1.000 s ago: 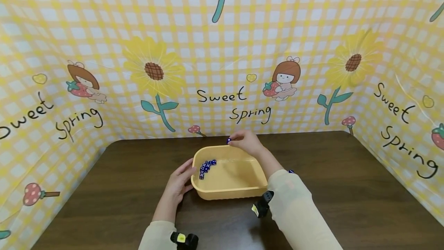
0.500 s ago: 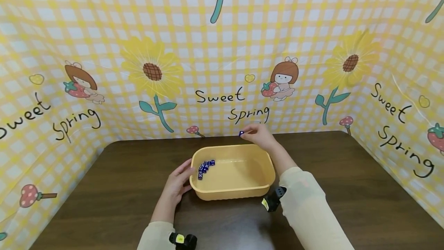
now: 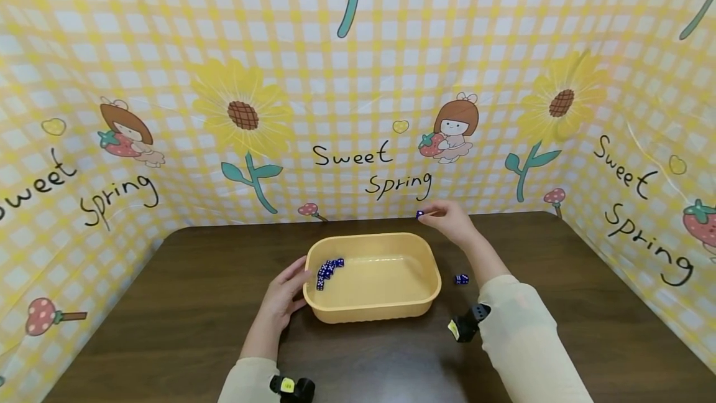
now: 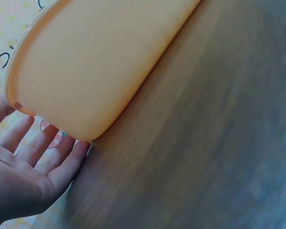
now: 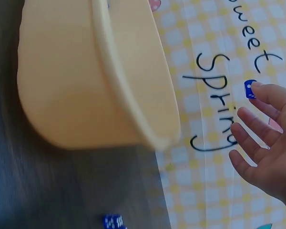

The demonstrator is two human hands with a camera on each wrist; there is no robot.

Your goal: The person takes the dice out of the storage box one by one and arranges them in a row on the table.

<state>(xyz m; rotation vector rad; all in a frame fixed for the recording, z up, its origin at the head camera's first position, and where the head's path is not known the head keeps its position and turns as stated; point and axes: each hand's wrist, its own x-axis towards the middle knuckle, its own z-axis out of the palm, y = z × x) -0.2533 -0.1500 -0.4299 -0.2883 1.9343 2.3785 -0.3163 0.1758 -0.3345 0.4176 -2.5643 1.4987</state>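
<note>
A yellow plastic tub (image 3: 371, 313) stands on the table. My left hand (image 3: 286, 291) holds its left end, thumb over the rim and the other fingers against the outer wall; in the left wrist view these fingers (image 4: 57, 155) lie along the tub's end. Several blue dice (image 3: 328, 272) with white pips sit in a curved, touching cluster inside, near the left wall. My right hand (image 3: 450, 222) pinches one blue die (image 5: 250, 89) between thumb and index finger, above and beyond the tub's far right corner. Its other fingers are spread and loosely bent.
Two more blue dice (image 3: 461, 279) lie side by side on the dark wooden table (image 3: 358, 365), right of the tub. A yellow checked cloth (image 3: 347, 92) with printed flowers and lettering rises behind the table and along both sides.
My right hand has moved rightward with the pinched die, from over the tub's far rim to beyond its right corner. The dice beside the tub have come into view. My left hand stays.
</note>
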